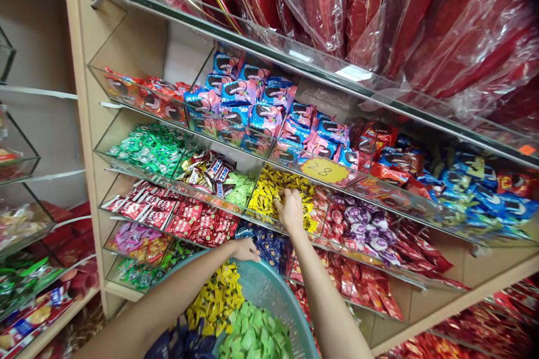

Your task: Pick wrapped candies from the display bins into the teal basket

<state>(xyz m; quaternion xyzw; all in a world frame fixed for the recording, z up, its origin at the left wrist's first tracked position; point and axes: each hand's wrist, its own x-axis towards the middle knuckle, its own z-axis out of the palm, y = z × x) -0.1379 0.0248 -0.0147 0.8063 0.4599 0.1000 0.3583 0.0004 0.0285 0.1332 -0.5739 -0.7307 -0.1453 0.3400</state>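
My left hand (246,249) is closed over the far rim of a green plastic basket (306,322). Inside the basket lie yellow-wrapped candies (219,297), light green-wrapped candies (255,332) and dark blue packets (181,342). Higher up, my right hand (290,210) reaches into a shelf compartment of yellow-wrapped candies (265,193). Its fingers are curled down among these candies and closed on some of them; how many is hidden by the hand.
Clear-fronted shelf compartments surround the right hand: green candies (147,148) at left, purple-wrapped candies (373,227) at right, blue and pink cookie packs (240,92) above. A yellow price tag (323,170) marked 28 hangs on the upper front. Red plastic-wrapped goods (307,0) overhang the top glass shelf (269,47).
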